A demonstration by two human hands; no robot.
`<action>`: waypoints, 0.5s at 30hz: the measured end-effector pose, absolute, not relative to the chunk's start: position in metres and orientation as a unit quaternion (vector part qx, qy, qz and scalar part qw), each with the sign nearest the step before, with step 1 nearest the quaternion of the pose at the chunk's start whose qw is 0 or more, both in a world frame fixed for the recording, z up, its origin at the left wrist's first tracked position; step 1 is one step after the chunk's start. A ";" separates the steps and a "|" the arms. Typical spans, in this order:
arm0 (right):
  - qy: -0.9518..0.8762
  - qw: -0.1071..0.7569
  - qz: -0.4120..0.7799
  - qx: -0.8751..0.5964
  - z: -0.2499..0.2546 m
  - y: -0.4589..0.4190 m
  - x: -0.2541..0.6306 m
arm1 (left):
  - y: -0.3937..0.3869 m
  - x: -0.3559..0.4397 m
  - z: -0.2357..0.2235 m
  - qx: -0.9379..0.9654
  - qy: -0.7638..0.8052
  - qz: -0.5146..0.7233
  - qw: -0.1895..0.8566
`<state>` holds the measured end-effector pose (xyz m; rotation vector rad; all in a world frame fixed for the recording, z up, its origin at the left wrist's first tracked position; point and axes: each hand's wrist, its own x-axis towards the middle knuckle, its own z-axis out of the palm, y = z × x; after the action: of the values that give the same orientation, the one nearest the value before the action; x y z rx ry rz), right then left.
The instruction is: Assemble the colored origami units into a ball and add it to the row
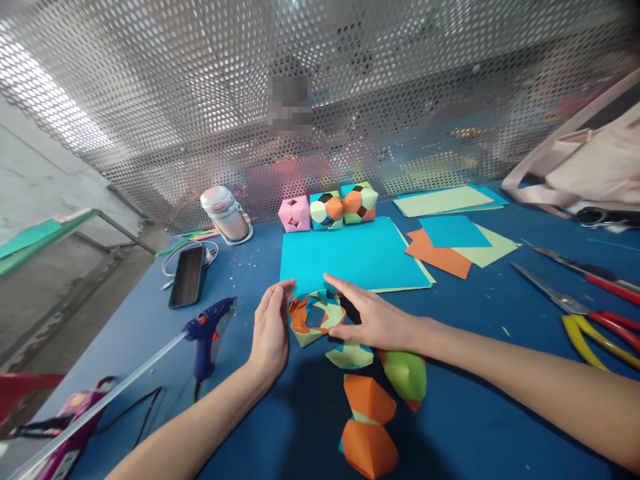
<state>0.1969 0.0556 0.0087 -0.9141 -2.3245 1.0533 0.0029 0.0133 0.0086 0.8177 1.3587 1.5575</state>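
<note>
The left hand [270, 327] and right hand [370, 315] flank an orange-and-green paper ring [300, 320]. Over there, a glue gun [204, 341] lies on the blue table [250, 285].

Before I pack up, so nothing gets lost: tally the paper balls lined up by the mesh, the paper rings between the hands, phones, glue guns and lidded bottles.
Paper balls: 3
Paper ring: 1
Phone: 1
Glue gun: 1
Lidded bottle: 1
Total: 7
</note>
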 end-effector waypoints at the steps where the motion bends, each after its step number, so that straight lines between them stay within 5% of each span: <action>1: -0.838 0.226 0.375 -0.325 0.011 0.056 0.198 | 0.012 0.001 0.009 0.358 0.557 0.623 0.417; 10: -0.790 0.349 0.337 -0.375 0.042 0.046 0.230 | -0.002 -0.004 0.051 0.602 0.526 0.561 0.214; 15: -0.769 0.362 0.314 -0.423 0.036 0.010 0.267 | -0.021 -0.007 0.076 0.702 0.506 0.462 0.194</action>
<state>0.2673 0.0099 0.0364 -1.0892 -1.9804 0.8093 -0.0069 -0.0207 0.0759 1.9682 1.4200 1.2940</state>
